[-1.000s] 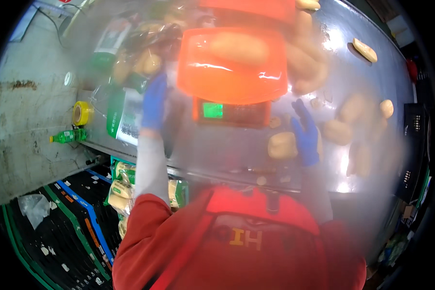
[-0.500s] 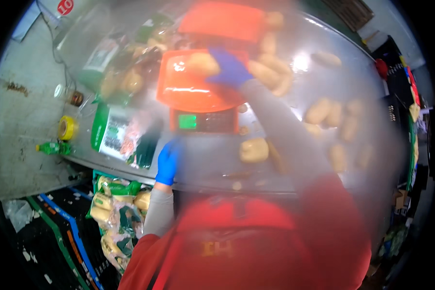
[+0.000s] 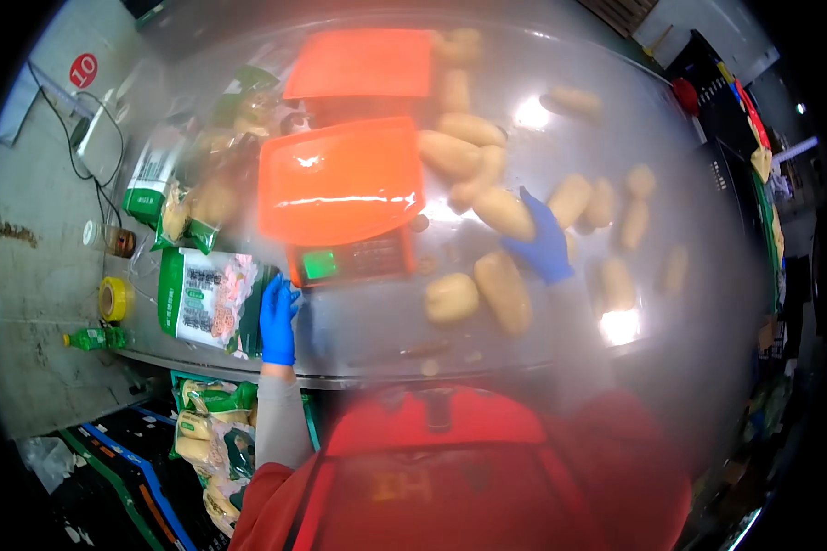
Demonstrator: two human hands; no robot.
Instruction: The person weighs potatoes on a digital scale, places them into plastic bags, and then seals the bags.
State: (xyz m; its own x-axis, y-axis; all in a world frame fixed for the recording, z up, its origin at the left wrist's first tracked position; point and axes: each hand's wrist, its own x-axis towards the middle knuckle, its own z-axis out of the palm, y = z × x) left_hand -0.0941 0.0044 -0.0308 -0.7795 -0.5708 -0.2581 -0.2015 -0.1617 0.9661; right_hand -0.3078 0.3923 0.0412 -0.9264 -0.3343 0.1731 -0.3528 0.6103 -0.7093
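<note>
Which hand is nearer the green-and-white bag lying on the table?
Left. The left hand sits at the right edge of the green-and-white bag, about touching it. The right hand is far across the table among the pale rolls.

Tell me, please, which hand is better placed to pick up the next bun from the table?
Probably the right hand: it reaches among the loose buns, against one of them. The left hand rests at the green bag beside the scale, away from them.
</note>
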